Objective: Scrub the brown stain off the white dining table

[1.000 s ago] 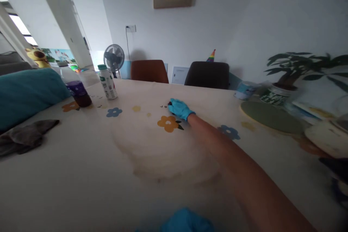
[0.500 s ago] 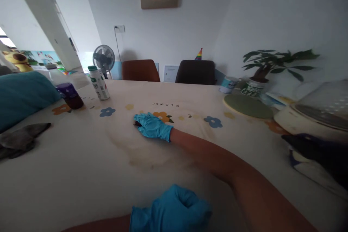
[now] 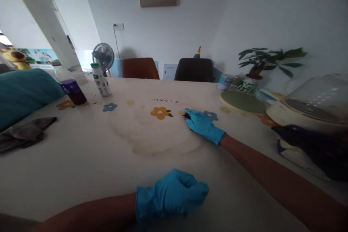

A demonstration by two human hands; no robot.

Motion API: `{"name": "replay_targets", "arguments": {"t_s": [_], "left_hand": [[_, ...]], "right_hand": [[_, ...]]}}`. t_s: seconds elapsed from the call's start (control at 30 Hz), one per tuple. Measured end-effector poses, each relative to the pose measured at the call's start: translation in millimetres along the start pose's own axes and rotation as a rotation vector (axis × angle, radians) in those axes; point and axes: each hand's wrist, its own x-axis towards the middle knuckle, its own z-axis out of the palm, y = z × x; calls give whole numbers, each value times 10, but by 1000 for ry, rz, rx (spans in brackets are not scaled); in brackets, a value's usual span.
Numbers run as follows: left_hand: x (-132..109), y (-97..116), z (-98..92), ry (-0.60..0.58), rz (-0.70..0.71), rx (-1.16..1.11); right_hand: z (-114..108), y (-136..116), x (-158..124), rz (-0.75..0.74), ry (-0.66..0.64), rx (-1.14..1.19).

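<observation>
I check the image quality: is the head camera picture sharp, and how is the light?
Head view: dim, soft indoor light with daylight from the left doorway; the right hand is slightly smeared, the left hand soft; the plant and glass dome near the right edge look blurred and stretched.

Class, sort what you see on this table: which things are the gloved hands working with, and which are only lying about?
In use:
right hand, pressing a small dark thing on the tablecloth
stain ring
left hand, fisted on the cloth

Lying about:
white bottle
purple-lidded jar
grey cloth
potted plant
green mat
</observation>
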Motion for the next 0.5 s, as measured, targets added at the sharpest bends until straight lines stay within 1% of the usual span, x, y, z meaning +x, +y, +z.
{"name": "replay_targets", "arguments": {"t_s": [0.07, 0.1, 0.17, 0.23, 0.33, 0.4, 0.5], "left_hand": [[-41, 32, 7, -14, -85, -57], [-58, 37, 5, -36, -81, -49], [-83, 31, -13, -99, -11, 18], [-99, 20, -41, -161, 38, 73], [-125, 31, -87, -223, 32, 33], [-149, 60, -111, -251, 14, 7], [-178, 103, -129, -266, 31, 44]], "right_hand": [[-57, 104, -153, -32, -4, 37], [-77, 138, -219, -61, -18, 63], [-106, 163, -327, -128, -67, 112], [-121, 120, -403, -197, -134, 154], [-122, -74, -471, -319, -225, 241], [-116, -264, -490, -404, -268, 299], [-108, -577, -484, -527, -340, 371]]}}
